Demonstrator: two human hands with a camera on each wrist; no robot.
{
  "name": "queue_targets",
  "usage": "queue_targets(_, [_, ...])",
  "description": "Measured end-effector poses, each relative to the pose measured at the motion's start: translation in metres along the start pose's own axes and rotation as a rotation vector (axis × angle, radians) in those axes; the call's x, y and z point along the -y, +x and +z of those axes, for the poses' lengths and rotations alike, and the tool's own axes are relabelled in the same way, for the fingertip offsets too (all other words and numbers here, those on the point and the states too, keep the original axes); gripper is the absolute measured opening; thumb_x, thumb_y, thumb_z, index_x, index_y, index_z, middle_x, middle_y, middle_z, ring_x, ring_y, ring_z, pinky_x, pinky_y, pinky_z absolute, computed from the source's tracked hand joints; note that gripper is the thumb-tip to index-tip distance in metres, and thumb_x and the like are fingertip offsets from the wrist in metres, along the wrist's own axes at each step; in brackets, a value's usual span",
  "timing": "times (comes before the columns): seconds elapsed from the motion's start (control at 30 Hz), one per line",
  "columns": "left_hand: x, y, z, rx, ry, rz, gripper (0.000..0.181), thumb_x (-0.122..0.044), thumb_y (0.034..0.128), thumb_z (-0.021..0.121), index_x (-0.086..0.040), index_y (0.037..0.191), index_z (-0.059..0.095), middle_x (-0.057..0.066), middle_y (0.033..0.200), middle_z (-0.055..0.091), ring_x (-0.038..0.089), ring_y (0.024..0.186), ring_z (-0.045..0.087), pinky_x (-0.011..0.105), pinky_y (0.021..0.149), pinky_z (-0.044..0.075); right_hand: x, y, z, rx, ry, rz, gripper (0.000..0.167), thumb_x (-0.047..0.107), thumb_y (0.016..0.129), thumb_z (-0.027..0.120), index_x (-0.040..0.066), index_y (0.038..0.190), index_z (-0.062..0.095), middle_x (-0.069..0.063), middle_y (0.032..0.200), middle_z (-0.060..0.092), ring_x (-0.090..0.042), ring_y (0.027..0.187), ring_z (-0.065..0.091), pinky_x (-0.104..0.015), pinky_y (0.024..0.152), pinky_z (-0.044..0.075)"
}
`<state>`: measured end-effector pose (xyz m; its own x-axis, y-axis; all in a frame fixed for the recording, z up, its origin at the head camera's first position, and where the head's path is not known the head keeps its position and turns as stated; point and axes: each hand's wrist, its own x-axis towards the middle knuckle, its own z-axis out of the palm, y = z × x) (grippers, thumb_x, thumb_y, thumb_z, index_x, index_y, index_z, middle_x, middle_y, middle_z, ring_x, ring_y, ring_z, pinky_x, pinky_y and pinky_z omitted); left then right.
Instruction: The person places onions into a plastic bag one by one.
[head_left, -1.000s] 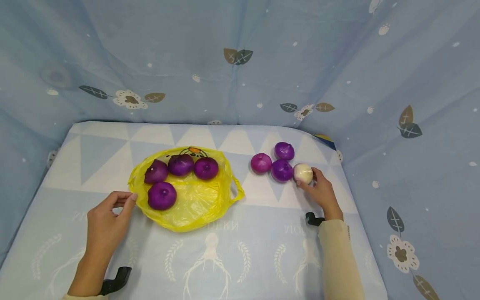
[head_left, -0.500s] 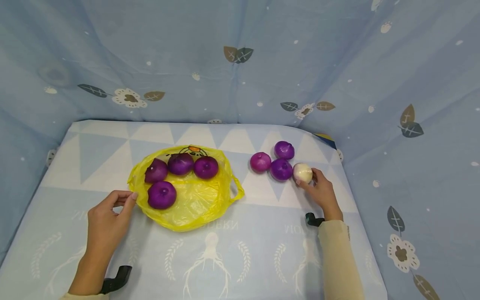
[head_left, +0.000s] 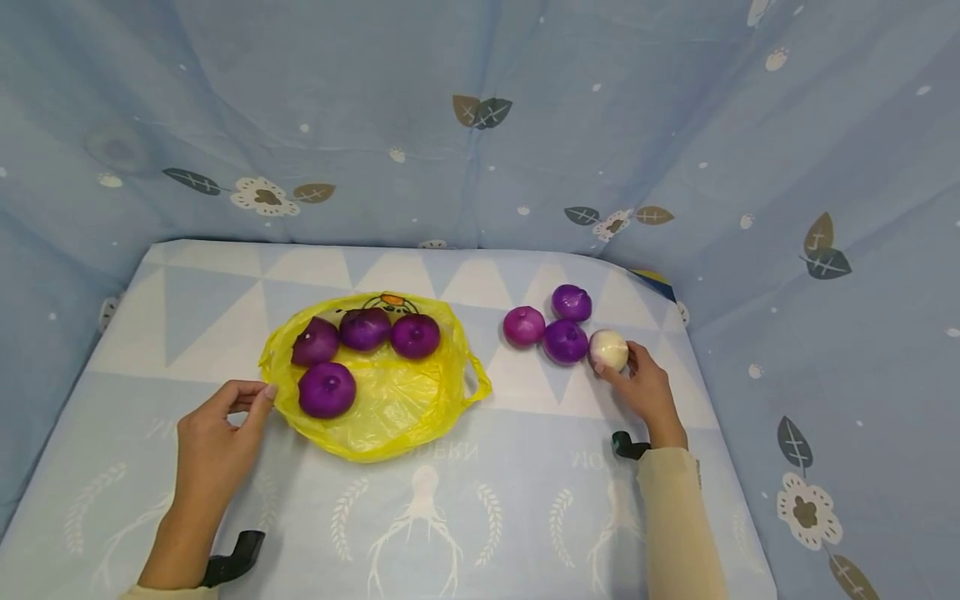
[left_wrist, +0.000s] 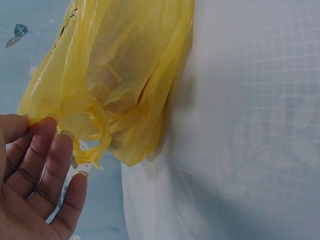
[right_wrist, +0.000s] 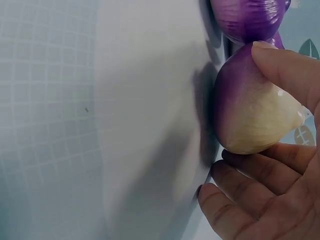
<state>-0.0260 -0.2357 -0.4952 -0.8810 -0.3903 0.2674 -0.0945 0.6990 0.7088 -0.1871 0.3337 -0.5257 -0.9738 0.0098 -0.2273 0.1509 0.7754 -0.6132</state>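
Clamping fingers of right hand [head_left: 649, 393] on 1 pale onion [head_left: 609, 348]; left hand [head_left: 216, 442] pinches yellow bag [head_left: 390, 417]; next likely calls for lift.

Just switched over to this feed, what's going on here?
A person is working with onions and a bag at a table. The left hand pinches the edge of an open yellow plastic bag with four purple onions in it. The right hand grips a part-white, part-purple onion; I can't tell whether it is off the table. Three more purple onions sit on the table just left of that one, outside the bag.
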Motion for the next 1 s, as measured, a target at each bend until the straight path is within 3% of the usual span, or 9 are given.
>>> queue_targets(0.67, [0.003,0.0,-0.002,0.021,0.027,-0.029,0.014,-0.017,0.097,0.077,-0.006,0.105,0.075,0.012,0.094,0.077,0.0,0.085,0.057,0.013,0.064,0.039,0.01,-0.005,-0.003,-0.044,0.004,0.015,0.097,0.058,0.095,0.071,-0.003,0.159,0.031,-0.029,0.158,0.041,-0.046,0.142,0.045,-0.057,0.113,0.039])
queue_targets(1.0, [0.001,-0.001,-0.003,0.018,0.015,-0.03,0.013,-0.017,0.0968,0.077,-0.006,0.103,0.075,0.011,0.093,0.077,-0.007,0.084,0.054,0.014,0.063,0.039,0.033,-0.015,-0.011,-0.111,-0.05,-0.094,0.093,0.053,0.096,0.073,-0.006,0.156,0.035,-0.032,0.152,0.047,-0.047,0.141,0.046,-0.063,0.111,0.038])
